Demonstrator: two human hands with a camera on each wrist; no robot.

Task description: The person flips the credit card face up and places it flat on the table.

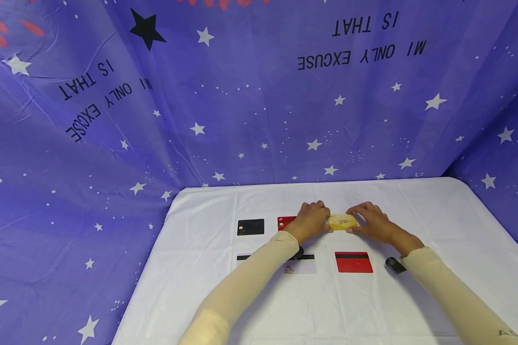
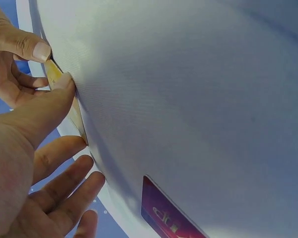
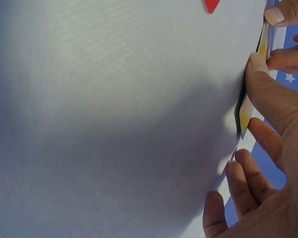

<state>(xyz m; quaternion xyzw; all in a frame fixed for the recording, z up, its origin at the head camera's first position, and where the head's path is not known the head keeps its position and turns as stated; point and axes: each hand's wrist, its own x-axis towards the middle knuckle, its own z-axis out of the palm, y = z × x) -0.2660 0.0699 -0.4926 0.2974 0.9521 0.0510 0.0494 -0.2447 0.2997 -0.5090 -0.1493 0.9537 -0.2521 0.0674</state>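
Observation:
A yellow card is pinched between both hands at the back row of cards. My left hand grips its left end; in the left wrist view that thumb lies on the card's face. At the opposite end my right hand holds it between thumb and fingers. Seen edge-on in the right wrist view, the yellow card is slightly tilted, close over the cloth. Left of it lies a red card, partly covered by my left hand. Farther left is a black card marked VIP.
Nearer me, a red card with a black stripe lies face down. Pale striped cards sit partly behind my left sleeve. White cloth covers the table; a purple star-patterned curtain stands behind and beside it.

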